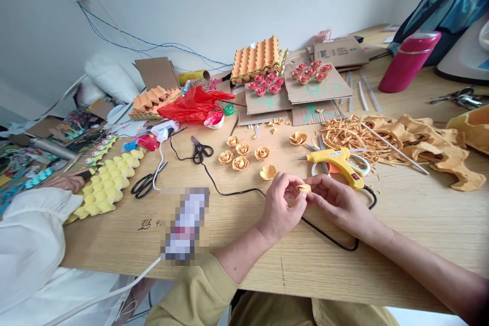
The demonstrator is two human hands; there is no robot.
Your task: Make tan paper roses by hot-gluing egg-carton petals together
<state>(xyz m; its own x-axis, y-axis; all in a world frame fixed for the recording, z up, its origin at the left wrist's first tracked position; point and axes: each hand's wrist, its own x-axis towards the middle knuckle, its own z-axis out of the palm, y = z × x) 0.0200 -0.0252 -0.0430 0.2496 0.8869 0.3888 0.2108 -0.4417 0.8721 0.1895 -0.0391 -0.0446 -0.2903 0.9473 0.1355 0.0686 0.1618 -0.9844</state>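
My left hand and my right hand meet over the front of the table, fingers closed in a pinch. Between their fingertips is a small orange egg-carton flower, partly covered by the fingers. Just beyond my left hand lies an open petal cup. Several finished-looking orange flowers are grouped further left, and a single flower sits behind my hands. Close to my right hand, a yellow hot glue gun rests on its side with its nozzle pointing left.
Black scissors and a pixelated phone are to the left. Orange carton shreds lie at right, near a pink bottle. Red flowers stand on cardboard behind. At far left, another person's hand touches a yellow egg tray.
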